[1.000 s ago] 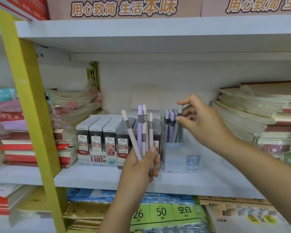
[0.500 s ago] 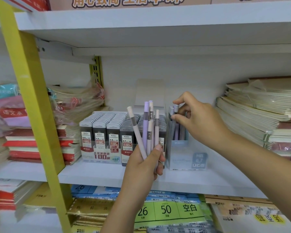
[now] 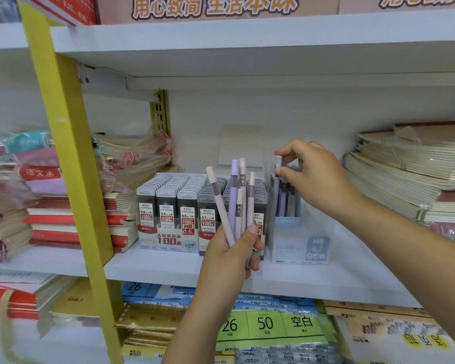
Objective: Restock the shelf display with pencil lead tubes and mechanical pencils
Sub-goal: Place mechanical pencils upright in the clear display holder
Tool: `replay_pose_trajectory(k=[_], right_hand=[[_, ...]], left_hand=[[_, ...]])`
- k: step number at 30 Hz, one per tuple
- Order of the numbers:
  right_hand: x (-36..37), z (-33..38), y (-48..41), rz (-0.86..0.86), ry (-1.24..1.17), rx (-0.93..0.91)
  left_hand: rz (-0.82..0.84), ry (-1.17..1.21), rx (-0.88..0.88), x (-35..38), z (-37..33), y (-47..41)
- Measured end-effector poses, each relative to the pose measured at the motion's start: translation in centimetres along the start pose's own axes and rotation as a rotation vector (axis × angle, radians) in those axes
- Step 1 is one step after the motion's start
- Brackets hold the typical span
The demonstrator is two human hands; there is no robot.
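Plastic mechanical pencils, head view: left hand at 6 o'clock grips a fan of several by the lower barrels. The right hand, at 3 o'clock of that, pinches one grey pencil at its cap, fingers curled, tip down in the clear box. Light, stiff, probably slick, so hold near the top. Lead tube display sits just beside the box at 9 o'clock, notebook stacks are apart at 3 o'clock, and the upper shelf limits lift.

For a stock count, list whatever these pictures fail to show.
Head view:
1. Boxed pencils: count hidden by the right hand and the clear box's frosted wall.
2. Held pencils: tips hidden inside the left hand.
3. Rightmost lead tube row: label hidden behind the held pencils.
4. Left notebooks: details blurred.
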State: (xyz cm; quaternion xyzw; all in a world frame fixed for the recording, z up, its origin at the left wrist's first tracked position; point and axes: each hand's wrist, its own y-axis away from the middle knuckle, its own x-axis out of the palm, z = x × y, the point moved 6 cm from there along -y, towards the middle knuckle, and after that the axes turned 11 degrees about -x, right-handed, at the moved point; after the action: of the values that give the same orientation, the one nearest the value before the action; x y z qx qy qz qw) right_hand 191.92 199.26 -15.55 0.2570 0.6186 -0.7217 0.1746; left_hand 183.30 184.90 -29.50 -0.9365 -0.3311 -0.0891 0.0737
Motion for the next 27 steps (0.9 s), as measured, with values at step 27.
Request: replay_pose_trajectory(k=[27], right_hand=[[-0.1,0.1,-1.2,0.130,-0.053,-0.031]], left_hand=[[0.011,0.025,0.004,-0.7,0.3,-0.2]])
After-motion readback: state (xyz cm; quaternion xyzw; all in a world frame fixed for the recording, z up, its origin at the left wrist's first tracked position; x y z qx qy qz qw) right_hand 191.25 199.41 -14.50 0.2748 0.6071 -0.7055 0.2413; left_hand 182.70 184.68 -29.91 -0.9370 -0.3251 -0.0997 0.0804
